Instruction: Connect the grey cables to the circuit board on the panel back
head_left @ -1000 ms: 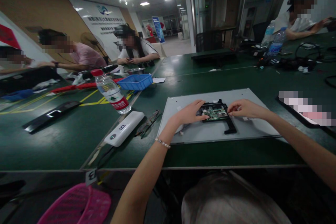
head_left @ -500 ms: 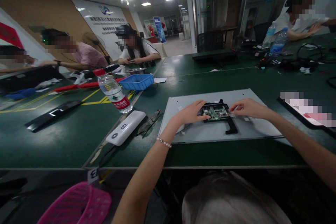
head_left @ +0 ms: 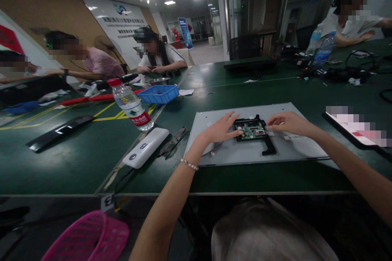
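1. Looking at the head view, you find the circuit board (head_left: 253, 132) in its black frame (head_left: 270, 147), flat on the grey panel (head_left: 232, 154) on the counter (head_left: 260, 180).
2. Your left hand (head_left: 221, 129) seems nearer: its grip is spread over the frame's left side, thumb tip at the board's edge.
3. Your right hand (head_left: 289, 124) sits just beside the frame's right edge, fingertips bent towards the thumb; whether that grip pinches anything, you cannot tell.
4. The board's longer side runs left to right between your hands, probably the relation that matters.
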Demonstrator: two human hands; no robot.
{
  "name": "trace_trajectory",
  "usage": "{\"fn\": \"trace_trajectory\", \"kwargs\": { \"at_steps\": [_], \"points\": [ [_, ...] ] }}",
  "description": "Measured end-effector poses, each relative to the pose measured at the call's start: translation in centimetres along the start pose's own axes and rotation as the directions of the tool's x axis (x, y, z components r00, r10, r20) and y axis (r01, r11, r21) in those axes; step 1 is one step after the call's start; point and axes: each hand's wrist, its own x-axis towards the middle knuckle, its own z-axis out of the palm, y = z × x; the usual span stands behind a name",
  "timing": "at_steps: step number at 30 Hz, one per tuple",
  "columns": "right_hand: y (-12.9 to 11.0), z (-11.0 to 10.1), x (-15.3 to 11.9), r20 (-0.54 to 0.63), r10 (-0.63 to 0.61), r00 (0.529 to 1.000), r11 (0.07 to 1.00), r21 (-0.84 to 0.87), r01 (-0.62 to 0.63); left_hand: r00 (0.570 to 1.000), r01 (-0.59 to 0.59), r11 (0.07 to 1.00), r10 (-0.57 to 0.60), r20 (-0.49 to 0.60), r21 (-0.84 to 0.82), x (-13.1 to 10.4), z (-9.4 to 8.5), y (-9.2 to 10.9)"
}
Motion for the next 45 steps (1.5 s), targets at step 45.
{"fn": "trace_trajectory", "kwargs": {
  "at_steps": [45],
  "points": [
    [-9.0, 6.0, 1.0, 0.182, -0.696, 0.694, 0.59, -0.406, 0.698, 0.985, 0.16, 0.986, -0.162, -0.058, -0.045, -4.1, -3.0, -0.5]
  ]
}}
